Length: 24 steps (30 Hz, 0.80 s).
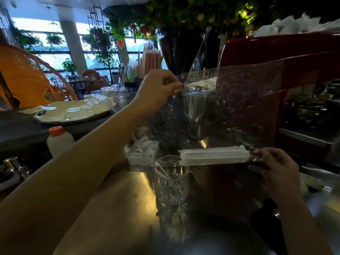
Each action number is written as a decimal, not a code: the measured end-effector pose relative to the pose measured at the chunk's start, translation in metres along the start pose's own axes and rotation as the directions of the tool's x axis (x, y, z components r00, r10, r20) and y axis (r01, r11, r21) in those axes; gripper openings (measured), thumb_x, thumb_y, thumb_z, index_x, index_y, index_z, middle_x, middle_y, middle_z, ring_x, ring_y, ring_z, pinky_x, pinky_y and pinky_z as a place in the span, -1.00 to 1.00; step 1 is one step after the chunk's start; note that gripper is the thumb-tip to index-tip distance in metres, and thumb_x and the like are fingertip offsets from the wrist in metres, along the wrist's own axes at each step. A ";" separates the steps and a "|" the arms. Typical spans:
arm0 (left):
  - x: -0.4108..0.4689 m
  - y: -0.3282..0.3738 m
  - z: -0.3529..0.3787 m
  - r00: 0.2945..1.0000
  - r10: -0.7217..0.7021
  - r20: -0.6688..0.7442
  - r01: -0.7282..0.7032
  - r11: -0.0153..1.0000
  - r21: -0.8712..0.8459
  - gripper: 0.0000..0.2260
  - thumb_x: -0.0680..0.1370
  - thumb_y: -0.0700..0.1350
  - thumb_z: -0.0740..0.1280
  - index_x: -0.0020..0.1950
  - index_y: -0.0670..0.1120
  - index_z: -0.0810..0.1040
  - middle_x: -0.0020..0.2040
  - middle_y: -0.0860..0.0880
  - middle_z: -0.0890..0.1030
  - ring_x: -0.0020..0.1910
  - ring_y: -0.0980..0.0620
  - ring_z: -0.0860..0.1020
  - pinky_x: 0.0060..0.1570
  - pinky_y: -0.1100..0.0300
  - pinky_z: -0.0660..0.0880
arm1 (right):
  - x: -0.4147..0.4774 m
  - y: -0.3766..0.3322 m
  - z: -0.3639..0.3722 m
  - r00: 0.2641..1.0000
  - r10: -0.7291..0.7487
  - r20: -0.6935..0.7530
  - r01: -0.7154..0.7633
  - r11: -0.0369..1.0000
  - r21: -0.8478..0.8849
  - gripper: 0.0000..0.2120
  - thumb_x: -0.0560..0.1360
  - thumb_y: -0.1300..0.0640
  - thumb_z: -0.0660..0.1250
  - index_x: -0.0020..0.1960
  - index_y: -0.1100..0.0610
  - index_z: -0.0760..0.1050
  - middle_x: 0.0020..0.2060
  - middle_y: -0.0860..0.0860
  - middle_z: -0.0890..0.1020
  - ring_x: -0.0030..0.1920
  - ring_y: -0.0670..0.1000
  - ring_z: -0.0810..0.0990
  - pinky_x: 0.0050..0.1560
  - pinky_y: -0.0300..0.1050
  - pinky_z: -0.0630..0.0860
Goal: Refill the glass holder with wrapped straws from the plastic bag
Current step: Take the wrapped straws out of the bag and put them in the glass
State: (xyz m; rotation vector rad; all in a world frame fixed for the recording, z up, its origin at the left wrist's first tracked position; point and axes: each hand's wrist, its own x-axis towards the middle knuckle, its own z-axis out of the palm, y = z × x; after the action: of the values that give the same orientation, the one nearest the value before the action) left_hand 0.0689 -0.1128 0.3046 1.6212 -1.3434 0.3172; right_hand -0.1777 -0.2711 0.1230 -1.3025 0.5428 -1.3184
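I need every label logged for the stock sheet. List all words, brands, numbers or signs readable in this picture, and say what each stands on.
None can be read.
plastic bag: clear, no print visible.
wrapped straws: plain white wrappers, no legible text.
white bottle with orange cap: no label visible.
red machine: no legible marking.
glass holder: cut pattern only.
Background is too blurred to read.

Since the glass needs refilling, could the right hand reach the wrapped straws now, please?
Probably not directly: the right hand grips the plastic bag, whose film encloses the wrapped straws.
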 end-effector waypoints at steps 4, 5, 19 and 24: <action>0.003 0.001 0.011 0.999 -0.034 -0.021 0.032 0.995 -0.092 -0.95 0.47 -0.15 0.36 -0.20 -0.04 0.57 -0.34 0.08 0.55 -0.35 0.16 0.52 -0.24 0.23 0.48 | 0.015 -0.017 -0.011 0.996 -0.061 -0.069 0.062 0.998 0.019 -0.86 0.47 0.15 0.33 -0.24 0.01 0.58 -0.32 -0.08 0.67 -0.28 -0.06 0.66 -0.35 -0.16 0.62; 0.003 0.001 0.013 0.999 -0.046 -0.022 0.043 0.993 -0.109 -0.96 0.47 -0.16 0.37 -0.19 -0.05 0.57 -0.33 0.05 0.55 -0.31 0.11 0.54 -0.20 0.17 0.51 | 0.016 -0.020 -0.012 0.995 -0.066 -0.078 0.067 0.998 0.020 -0.85 0.47 0.16 0.33 -0.24 0.00 0.58 -0.32 -0.09 0.67 -0.29 -0.07 0.65 -0.36 -0.16 0.61; -0.007 -0.034 0.027 0.989 -0.134 -0.058 0.136 0.989 0.048 -0.89 0.48 -0.09 0.35 -0.13 -0.11 0.61 -0.18 -0.13 0.63 -0.16 -0.10 0.58 -0.05 -0.03 0.54 | 0.022 -0.028 -0.003 0.996 -0.087 -0.035 0.086 0.996 -0.013 -0.80 0.50 0.23 0.29 -0.25 0.02 0.56 -0.35 -0.07 0.64 -0.29 -0.08 0.62 -0.38 -0.19 0.61; -0.013 -0.040 0.027 0.973 -0.132 -0.189 0.141 0.989 0.034 -0.90 0.49 -0.09 0.32 -0.12 -0.08 0.60 -0.25 0.00 0.57 -0.24 0.03 0.53 -0.27 0.26 0.40 | 0.028 -0.033 0.009 0.994 -0.110 0.016 0.111 0.993 -0.051 -0.81 0.51 0.24 0.26 -0.22 0.04 0.54 -0.25 0.02 0.60 -0.27 -0.08 0.62 -0.37 -0.20 0.61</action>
State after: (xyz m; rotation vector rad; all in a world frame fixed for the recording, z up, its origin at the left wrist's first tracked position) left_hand 0.0890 -0.1292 0.2623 1.6701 -1.0845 0.4095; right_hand -0.1752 -0.2849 0.1651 -1.3999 0.5042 -1.3937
